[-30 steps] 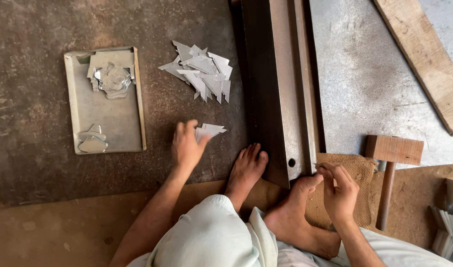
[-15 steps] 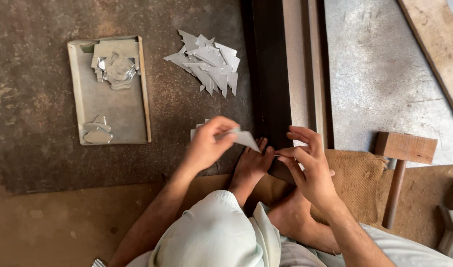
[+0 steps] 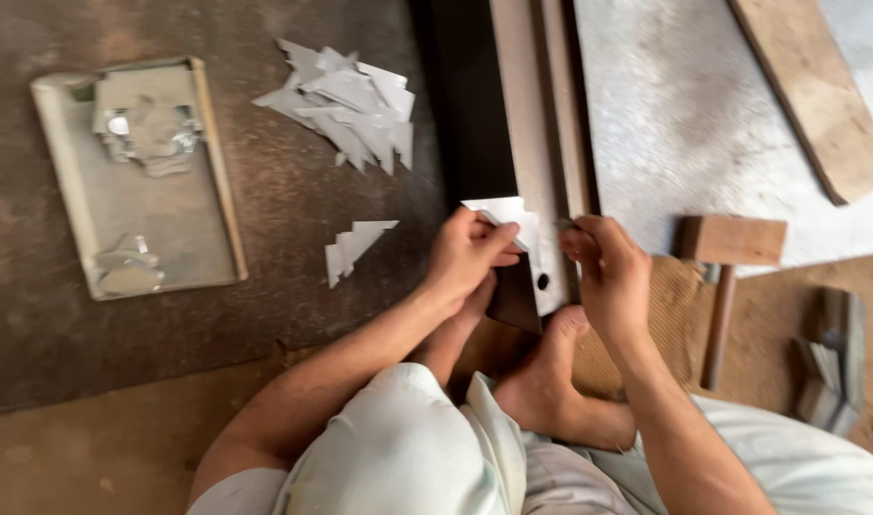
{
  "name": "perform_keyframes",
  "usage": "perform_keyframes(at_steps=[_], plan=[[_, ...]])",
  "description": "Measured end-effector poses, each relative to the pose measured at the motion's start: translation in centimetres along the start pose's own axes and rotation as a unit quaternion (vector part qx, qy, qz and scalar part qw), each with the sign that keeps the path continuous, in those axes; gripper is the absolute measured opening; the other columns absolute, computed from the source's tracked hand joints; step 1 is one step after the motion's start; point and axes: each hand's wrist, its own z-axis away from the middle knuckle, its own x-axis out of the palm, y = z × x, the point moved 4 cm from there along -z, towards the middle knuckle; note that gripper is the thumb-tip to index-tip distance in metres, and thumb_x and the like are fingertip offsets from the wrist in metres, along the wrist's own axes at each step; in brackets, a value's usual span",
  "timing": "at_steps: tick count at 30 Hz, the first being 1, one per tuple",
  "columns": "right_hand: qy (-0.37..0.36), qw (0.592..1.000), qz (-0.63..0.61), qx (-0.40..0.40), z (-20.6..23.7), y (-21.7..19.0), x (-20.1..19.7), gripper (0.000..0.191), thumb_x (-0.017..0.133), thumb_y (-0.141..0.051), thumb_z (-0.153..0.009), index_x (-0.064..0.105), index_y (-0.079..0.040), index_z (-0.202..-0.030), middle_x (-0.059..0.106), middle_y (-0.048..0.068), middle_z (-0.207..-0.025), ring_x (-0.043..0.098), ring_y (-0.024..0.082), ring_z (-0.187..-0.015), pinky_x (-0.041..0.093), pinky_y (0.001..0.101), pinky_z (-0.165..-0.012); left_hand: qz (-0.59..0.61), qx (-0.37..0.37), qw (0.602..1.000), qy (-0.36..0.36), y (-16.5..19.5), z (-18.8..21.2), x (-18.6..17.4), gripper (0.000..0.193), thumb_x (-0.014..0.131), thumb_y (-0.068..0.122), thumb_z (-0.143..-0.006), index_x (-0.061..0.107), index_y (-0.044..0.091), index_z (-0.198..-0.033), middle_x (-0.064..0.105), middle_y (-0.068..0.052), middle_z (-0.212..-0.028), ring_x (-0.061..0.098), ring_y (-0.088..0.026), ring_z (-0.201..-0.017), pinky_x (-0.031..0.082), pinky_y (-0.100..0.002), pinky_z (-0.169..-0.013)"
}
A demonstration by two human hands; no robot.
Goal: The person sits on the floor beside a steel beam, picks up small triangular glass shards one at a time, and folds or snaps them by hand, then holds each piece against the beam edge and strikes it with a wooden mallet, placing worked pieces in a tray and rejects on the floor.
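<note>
While the left hand [image 3: 470,253] pinches a pale metal sheet piece [image 3: 501,212] between thumb and fingers, the piece sits over the long steel bar [image 3: 527,143], which runs away from the person. Just beside it on the right, the right hand [image 3: 608,272] is curled, seemingly pinching something small; I cannot tell what. More cut pieces [image 3: 350,243] lie to the left.

Flat metal tray [image 3: 83,205] with bent metal scraps laid on the dark floor, heap of cut metal triangles [image 3: 346,103] beside it, smaller stack of triangles [image 3: 353,244] nearer, wooden mallet [image 3: 727,262] set on sacking, wooden plank [image 3: 806,91] at upper right
</note>
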Motion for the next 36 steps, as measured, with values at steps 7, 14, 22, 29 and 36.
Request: perform_keyframes(at_steps=[7,14,22,29,36], plan=[[-0.017,0.997,0.045,-0.061,-1.9,0.6,1.6,0.020,0.065,0.009,-0.094,0.070,0.001,-0.112,0.073,0.011,-0.095,0.076,0.023,-0.085,0.061,0.0331,-0.072,-0.022,-0.015,1.000,-0.009,0.5,0.0,0.4,0.022,0.072,0.010,-0.093,0.060,-0.002,-0.108,0.073,-0.012,-0.093,0.076,-0.021,-0.085,0.067,-0.035,-0.072],[-0.006,0.990,0.089,-0.110,1.0,2.4,1.7,0.025,0.063,0.011,-0.090,0.071,-0.001,-0.110,0.071,0.010,-0.091,0.071,0.021,-0.081,0.060,0.0342,-0.071,0.003,-0.010,1.000,0.008,-0.6,-0.4,0.8,0.023,0.073,0.011,-0.094,0.059,-0.003,-0.106,0.071,-0.014,-0.092,0.076,-0.023,-0.082,0.068,-0.037,-0.072],[0.000,0.985,0.144,-0.097,1.8,4.2,2.3,0.029,0.060,0.013,-0.090,0.074,-0.005,-0.108,0.073,0.008,-0.094,0.071,0.019,-0.080,0.061,0.0322,-0.065,-0.024,-0.010,1.000,0.005,-0.9,-0.4,1.2,0.023,0.073,0.013,-0.093,0.059,-0.002,-0.104,0.071,-0.012,-0.091,0.076,-0.021,-0.080,0.066,-0.034,-0.071],[0.040,0.986,0.107,-0.125,4.3,3.2,-0.9,0.018,0.064,0.009,-0.091,0.072,-0.003,-0.101,0.071,0.008,-0.094,0.069,0.023,-0.082,0.057,0.0369,-0.070,-0.249,0.064,0.958,-0.126,2.6,-0.8,0.6,0.020,0.069,0.022,-0.098,0.071,0.003,-0.104,0.071,-0.002,-0.080,0.063,-0.008,-0.068,0.053,-0.026,-0.061],[0.010,0.981,0.133,-0.142,-2.1,2.3,0.8,0.020,0.070,0.004,-0.089,0.072,-0.003,-0.108,0.071,0.008,-0.094,0.067,0.027,-0.083,0.055,0.0394,-0.069,-0.320,0.030,0.938,-0.131,3.3,-1.0,0.6,0.023,0.073,0.025,-0.093,0.077,0.005,-0.103,0.066,-0.004,-0.066,0.058,-0.008,-0.058,0.047,-0.028,-0.050]])
